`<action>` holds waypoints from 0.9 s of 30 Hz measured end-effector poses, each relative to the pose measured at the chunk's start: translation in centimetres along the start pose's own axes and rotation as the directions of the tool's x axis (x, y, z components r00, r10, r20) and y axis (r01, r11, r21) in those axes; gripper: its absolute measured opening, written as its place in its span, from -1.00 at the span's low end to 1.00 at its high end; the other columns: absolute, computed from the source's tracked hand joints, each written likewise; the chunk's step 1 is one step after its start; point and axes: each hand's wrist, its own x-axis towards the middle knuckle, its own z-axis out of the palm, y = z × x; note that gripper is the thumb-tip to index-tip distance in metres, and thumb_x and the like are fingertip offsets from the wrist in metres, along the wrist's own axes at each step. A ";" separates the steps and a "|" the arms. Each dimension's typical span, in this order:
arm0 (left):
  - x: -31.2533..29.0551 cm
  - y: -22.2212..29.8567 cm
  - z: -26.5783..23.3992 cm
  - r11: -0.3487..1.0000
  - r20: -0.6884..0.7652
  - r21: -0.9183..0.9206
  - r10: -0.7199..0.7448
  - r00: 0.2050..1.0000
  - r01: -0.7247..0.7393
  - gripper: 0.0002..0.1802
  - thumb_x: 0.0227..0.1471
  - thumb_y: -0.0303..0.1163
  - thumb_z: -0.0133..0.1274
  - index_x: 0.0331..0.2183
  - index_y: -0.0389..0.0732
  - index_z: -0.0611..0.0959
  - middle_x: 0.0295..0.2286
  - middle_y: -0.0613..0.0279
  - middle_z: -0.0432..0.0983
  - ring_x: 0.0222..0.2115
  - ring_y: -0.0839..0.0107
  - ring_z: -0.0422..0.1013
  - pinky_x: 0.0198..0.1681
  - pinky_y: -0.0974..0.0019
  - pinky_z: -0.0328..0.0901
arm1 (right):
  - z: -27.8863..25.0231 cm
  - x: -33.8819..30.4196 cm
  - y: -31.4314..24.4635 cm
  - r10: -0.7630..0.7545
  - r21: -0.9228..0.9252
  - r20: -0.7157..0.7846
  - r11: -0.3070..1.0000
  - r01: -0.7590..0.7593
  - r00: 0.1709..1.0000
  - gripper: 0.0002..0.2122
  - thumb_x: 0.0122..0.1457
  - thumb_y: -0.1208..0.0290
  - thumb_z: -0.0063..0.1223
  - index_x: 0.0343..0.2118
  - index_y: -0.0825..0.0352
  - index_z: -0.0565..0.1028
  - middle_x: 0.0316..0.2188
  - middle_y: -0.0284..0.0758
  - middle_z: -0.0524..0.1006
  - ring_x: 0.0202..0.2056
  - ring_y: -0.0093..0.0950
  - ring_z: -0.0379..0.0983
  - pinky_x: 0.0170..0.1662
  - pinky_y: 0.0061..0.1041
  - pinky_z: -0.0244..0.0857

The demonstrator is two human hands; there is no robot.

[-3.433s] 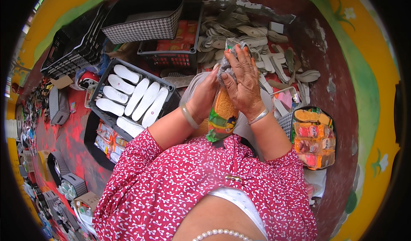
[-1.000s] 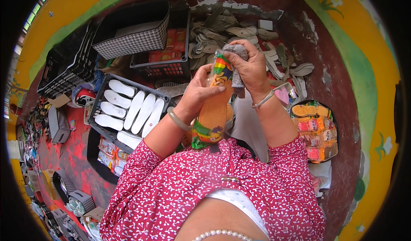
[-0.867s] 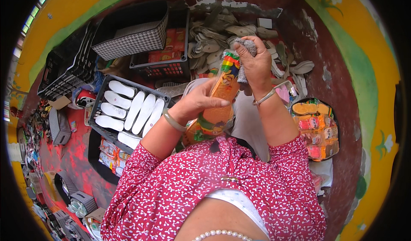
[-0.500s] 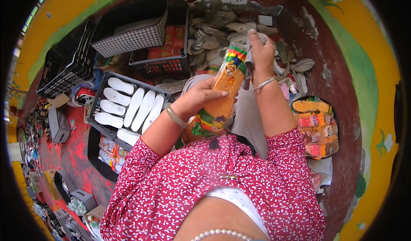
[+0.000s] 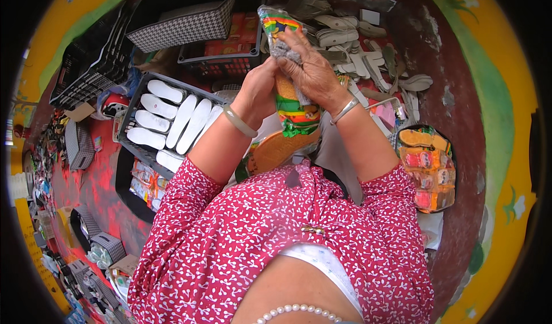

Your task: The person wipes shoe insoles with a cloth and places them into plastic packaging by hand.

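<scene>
Above my lap is a clear packet (image 5: 296, 112) with green, red and yellow print and an orange, insole-shaped piece inside. It stands tilted, its top end leaning left. My left hand (image 5: 260, 88) is closed round the packet's left side. A crumpled grey cloth (image 5: 283, 50) lies against the packet, pressed there by my right hand (image 5: 313, 73), whose fingers lie over cloth and wrapper. The hands nearly touch and hide the packet's middle. Below it, on my lap, rests another orange insole-shaped piece (image 5: 279, 153), seemingly in clear wrap.
To the left, a grey crate (image 5: 129, 134) holds several white insoles (image 5: 183, 124). Behind are a houndstooth basket (image 5: 181, 27) and a black crate (image 5: 221, 65) with red packets. Loose insoles (image 5: 368, 59) are heaped at the far wall. A round basket (image 5: 426, 171) of orange packets stands right.
The packet has swung up and its top now leans left instead of right. My right hand and the cloth have come from beside the packet onto its front. My left hand has moved up.
</scene>
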 end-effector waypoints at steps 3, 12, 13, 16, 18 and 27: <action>0.3 0.2 -0.8 0.991 -0.052 -0.115 0.057 0.997 -0.062 -0.58 0.24 -0.21 -0.33 -0.03 -0.32 0.34 -0.14 0.02 0.39 -0.12 0.17 0.38 0.00 0.09 0.29 | -0.1 -0.3 -0.6 -0.011 0.111 0.151 0.994 -0.006 0.988 -0.47 0.18 0.02 -0.11 0.10 0.31 0.27 0.13 -0.08 0.24 0.22 -0.14 0.02 0.22 -0.28 -0.07; 0.2 1.4 -1.5 0.993 -0.294 -0.095 0.033 0.955 -0.063 -0.45 0.24 -0.08 -0.46 0.02 -0.35 0.27 -0.11 -0.11 0.38 -0.13 0.07 0.38 0.03 0.02 0.25 | 0.2 -3.4 -4.0 -0.182 -0.178 0.370 0.949 0.262 0.911 -0.50 0.20 0.08 -0.17 0.12 0.29 0.25 0.11 -0.14 0.29 0.17 -0.21 0.14 0.21 -0.22 -0.05; 0.3 1.5 -1.8 0.993 -0.246 -0.112 0.020 0.969 -0.049 -0.41 0.25 -0.06 -0.49 0.04 -0.36 0.25 -0.09 -0.14 0.36 -0.11 0.06 0.37 0.05 0.00 0.23 | 0.3 -3.9 -4.5 -0.199 -0.190 0.346 0.942 0.276 0.917 -0.50 0.16 0.13 -0.11 0.12 0.29 0.26 0.10 -0.15 0.29 0.17 -0.22 0.14 0.21 -0.21 -0.04; 0.8 1.4 -2.7 0.959 -0.247 -0.246 0.080 0.966 -0.142 -0.30 0.23 0.03 -0.61 0.09 -0.40 0.18 0.00 -0.17 0.28 0.00 -0.01 0.27 0.12 -0.01 0.13 | 0.7 -5.3 -5.9 -0.246 -0.233 0.287 0.920 0.316 0.926 -0.46 0.02 0.35 0.09 0.10 0.32 0.27 0.08 -0.18 0.33 0.16 -0.25 0.19 0.19 -0.24 0.01; 1.2 1.8 -3.6 0.900 -0.230 -0.397 0.090 0.969 -0.178 -0.30 0.22 0.02 -0.63 0.09 -0.38 0.17 0.02 -0.18 0.24 0.04 -0.07 0.20 0.15 -0.10 0.06 | 1.1 -6.3 -5.2 -0.330 -0.325 0.309 0.845 0.425 0.892 -0.50 0.02 0.34 0.07 0.06 0.33 0.32 0.03 -0.19 0.38 0.10 -0.30 0.26 0.18 -0.29 0.04; -0.3 4.9 -2.2 0.803 -0.255 -0.203 0.509 0.822 -0.560 -0.40 0.25 -0.07 -0.52 0.10 -0.35 0.16 0.02 -0.11 0.25 0.06 0.06 0.21 0.17 0.02 0.06 | -2.3 -7.5 -1.0 0.760 0.969 0.195 -0.052 -0.240 0.620 -0.66 0.27 0.15 -0.21 -0.11 0.31 0.43 -0.18 -0.25 0.51 -0.16 -0.30 0.45 -0.04 -0.30 0.32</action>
